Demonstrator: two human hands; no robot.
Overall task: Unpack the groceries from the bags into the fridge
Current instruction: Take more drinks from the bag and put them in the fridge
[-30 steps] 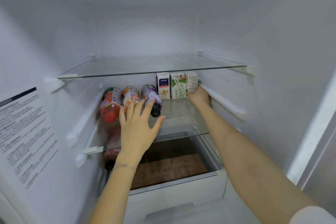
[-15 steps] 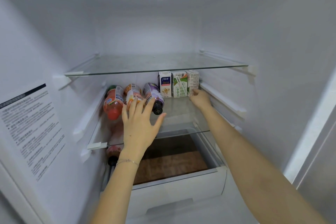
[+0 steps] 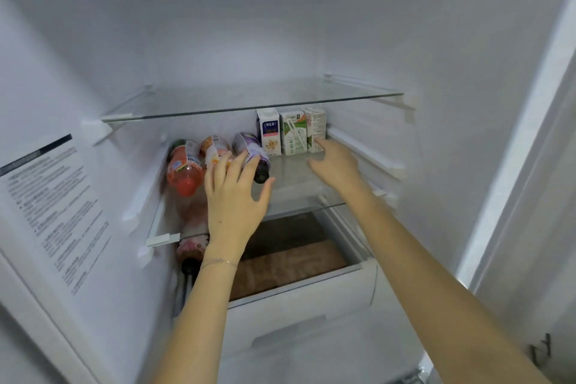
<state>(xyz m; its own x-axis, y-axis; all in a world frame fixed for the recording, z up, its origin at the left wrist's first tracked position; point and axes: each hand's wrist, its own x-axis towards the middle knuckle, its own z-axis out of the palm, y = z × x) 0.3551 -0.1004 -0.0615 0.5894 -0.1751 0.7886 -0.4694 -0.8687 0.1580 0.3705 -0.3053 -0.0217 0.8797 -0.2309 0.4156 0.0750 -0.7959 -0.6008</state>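
Inside the open fridge, three drink bottles lie on the lower glass shelf: a red one, an orange one and a purple one. Three small cartons stand upright at the back: blue-and-white, green and a third by the right wall. My left hand hovers with spread fingers just in front of the orange and purple bottles, holding nothing. My right hand is open, its fingertips near the rightmost carton; contact is unclear.
An upper glass shelf has nothing on it. Below is a white drawer with a brown bottom. Another bottle shows through the glass at lower left. A printed label covers the left wall.
My right hand has let go of the rightmost carton and drawn back a little with fingers opening. My left hand stays spread before the bottles.
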